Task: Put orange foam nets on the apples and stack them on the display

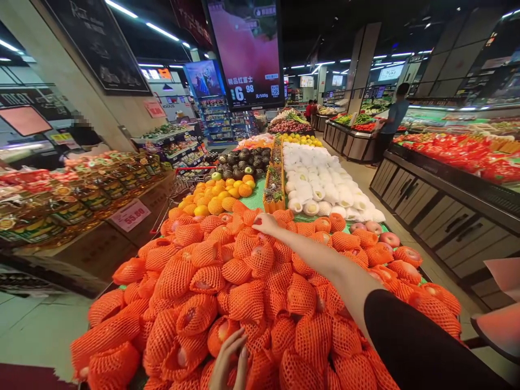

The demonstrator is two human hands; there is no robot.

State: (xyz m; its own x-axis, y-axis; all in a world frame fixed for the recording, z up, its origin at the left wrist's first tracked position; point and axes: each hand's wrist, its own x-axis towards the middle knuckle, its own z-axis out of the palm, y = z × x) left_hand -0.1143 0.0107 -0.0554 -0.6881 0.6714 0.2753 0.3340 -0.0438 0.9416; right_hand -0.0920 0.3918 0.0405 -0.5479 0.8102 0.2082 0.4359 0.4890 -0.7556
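A big heap of apples in orange foam nets [244, 292] fills the display stand in front of me. My right hand [266, 223] reaches far over the heap, its fingers curled down onto a netted apple at the heap's far edge. My left hand [231, 360] is low at the near edge, fingers resting against a netted apple. A few bare red apples [382, 234] lie at the right.
Beyond the heap lie oranges [221, 197], dark avocados [244, 160] and white-netted fruit [320, 189]. A shelf of packed goods [73, 195] with a price tag stands left. Dark counters [447, 206] run along the right aisle, where a person [392, 122] stands far back.
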